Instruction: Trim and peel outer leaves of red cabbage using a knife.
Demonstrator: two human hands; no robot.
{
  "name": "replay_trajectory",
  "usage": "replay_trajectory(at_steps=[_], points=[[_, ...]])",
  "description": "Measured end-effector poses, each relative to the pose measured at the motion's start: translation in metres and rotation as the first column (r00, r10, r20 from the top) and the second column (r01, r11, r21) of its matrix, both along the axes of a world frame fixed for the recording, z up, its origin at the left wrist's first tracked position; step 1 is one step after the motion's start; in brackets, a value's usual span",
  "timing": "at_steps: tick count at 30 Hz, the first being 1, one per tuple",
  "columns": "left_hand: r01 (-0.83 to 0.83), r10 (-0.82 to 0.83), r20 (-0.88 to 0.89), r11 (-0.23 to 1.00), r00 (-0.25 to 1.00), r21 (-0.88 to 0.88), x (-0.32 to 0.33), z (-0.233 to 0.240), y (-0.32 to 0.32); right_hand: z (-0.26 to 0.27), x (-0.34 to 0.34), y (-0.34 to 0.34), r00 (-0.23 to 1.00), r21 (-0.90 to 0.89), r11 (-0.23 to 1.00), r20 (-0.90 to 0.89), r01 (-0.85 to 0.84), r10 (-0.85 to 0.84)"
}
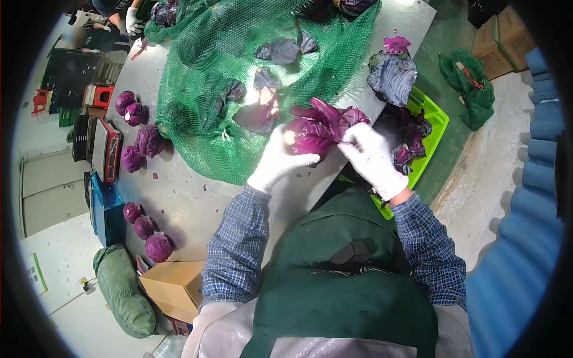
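Note:
A red cabbage (309, 136) is held above the metal table, its pale cut stem turned toward the left. My left hand (281, 159), in a white glove, wraps around its left and lower side. My gloved right hand (369, 154) pinches a loosened purple leaf (351, 118) at the right side of the head. Beneath and beyond it, a green mesh sack (197, 143) lies spread on the table, with several dark outer leaves (280, 50) on it. Below my right hand, a lime-green plastic crate (432, 147) holds discarded cabbage leaves (409, 138).
Several trimmed red cabbages (150, 141) sit along the left part of the metal table (188, 219). A cabbage with greyish leaves (393, 76) rests at the right edge. Cardboard boxes (172, 286) and a stuffed green sack (125, 295) stand lower left. Another person's gloved hand (133, 21) is at upper left.

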State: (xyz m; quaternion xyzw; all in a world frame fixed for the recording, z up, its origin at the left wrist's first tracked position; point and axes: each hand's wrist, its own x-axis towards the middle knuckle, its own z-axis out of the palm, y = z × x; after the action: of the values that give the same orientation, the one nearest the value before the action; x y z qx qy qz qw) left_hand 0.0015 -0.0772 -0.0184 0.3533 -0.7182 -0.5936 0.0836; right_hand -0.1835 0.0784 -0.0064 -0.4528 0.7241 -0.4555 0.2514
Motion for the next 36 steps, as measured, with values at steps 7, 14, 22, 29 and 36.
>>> replay_trajectory(at_steps=[7, 14, 22, 29, 36], points=[[-0.032, 0.044, -0.071, 0.986, 0.997, 0.162, 0.002, 0.0, 0.001, -0.035, -0.034, 0.043, 0.881, 0.062, 0.958, -0.413, 0.281, -0.232], [0.454, -0.317, 0.368, 0.803, 0.874, -0.385, 0.0, 0.033, 0.02, 0.007, 0.002, -0.01, 0.992, 0.143, 0.983, 0.073, -0.117, 0.107], [0.129, -0.092, 0.123, 0.93, 0.988, -0.345, 0.01, 0.025, 0.057, -0.005, 0.013, -0.002, 0.938, 0.115, 0.981, 0.327, -0.157, 0.112], [0.168, 0.004, 0.295, 0.816, 0.955, -0.553, -0.011, 0.026, 0.078, -0.005, 0.021, 0.004, 0.998, 0.279, 0.959, -0.049, 0.054, -0.042], [0.12, -0.079, 0.113, 0.894, 0.991, -0.431, 0.005, 0.013, 0.061, -0.047, 0.002, 0.01, 0.974, 0.363, 0.905, -0.033, 0.223, -0.226]])
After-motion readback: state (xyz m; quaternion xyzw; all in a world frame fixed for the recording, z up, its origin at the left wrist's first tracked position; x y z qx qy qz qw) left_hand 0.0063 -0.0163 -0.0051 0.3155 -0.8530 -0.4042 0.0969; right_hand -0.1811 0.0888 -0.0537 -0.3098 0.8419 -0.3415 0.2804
